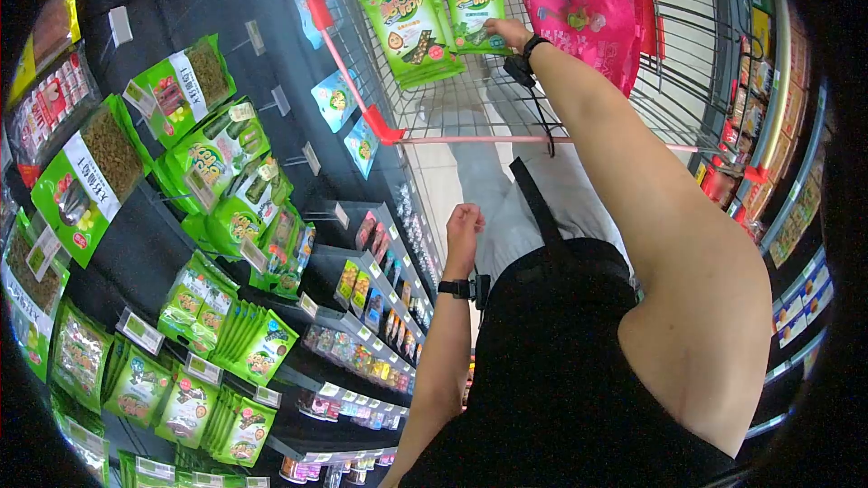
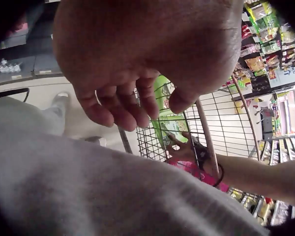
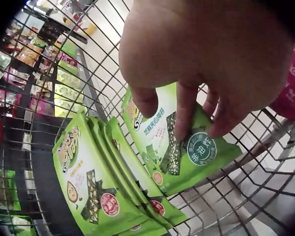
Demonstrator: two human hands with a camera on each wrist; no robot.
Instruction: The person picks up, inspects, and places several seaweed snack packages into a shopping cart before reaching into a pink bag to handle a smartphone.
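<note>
My right hand (image 1: 511, 33) is inside the shopping cart, its spread fingers (image 3: 186, 105) touching the printed front of a green seaweed snack packet (image 1: 475, 4). That packet lies tilted on the wire floor of the cart. Beside it leans a small stack of similar green packets (image 3: 96, 182), the front one (image 1: 404, 23) showing dark seaweed strips. A large pink bag (image 1: 579, 14) lies on the other side of my right hand. My left hand (image 1: 464, 235) hangs near my thigh, fingers loosely curled with nothing in them.
The wire cart (image 1: 425, 117) has a pale red handle bar (image 1: 488, 139) between my body and the packets. Shelves on the left carry green snack bags (image 1: 190, 163) and rows of smaller packets (image 1: 258, 339). More stocked shelves (image 1: 796, 208) run along the right.
</note>
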